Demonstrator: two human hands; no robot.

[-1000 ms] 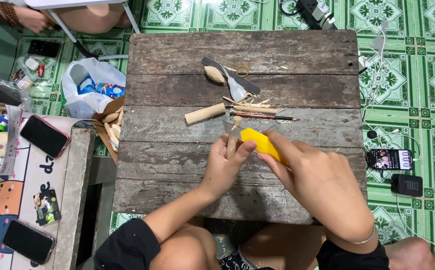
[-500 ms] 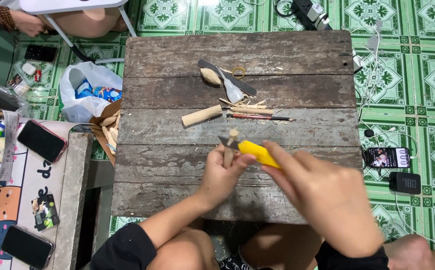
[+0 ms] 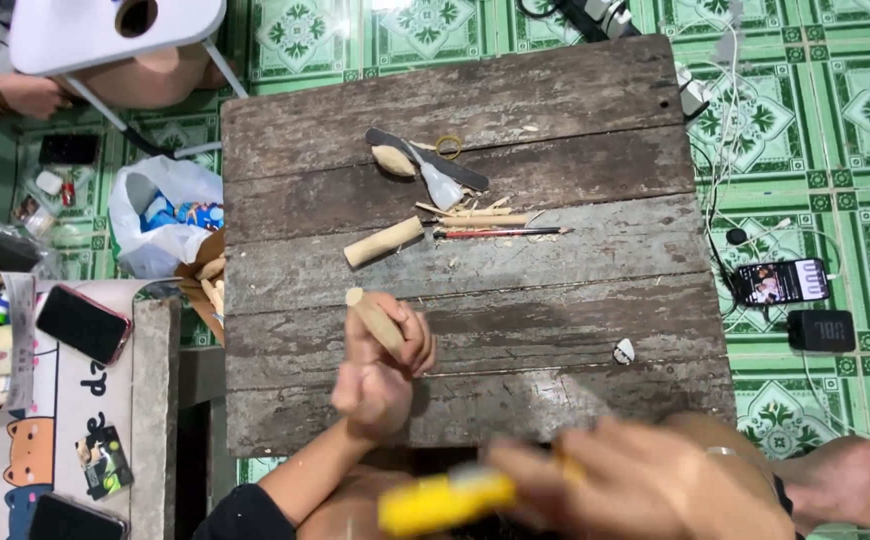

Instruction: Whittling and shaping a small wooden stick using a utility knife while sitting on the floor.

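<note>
Left hand (image 3: 380, 370) grasps a stick (image 3: 375, 320) over the table (image 3: 575, 330) — right hand (image 3: 635, 480), blurred at 5 o'clock, clenches a yellow knife (image 3: 445, 500).

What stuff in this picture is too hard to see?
- Head view: the right hand and yellow tool are motion-blurred; the grip can't be made out.
- The wooden stick is partly hidden by left hand fingers.
- The phone screen is too small.
</note>
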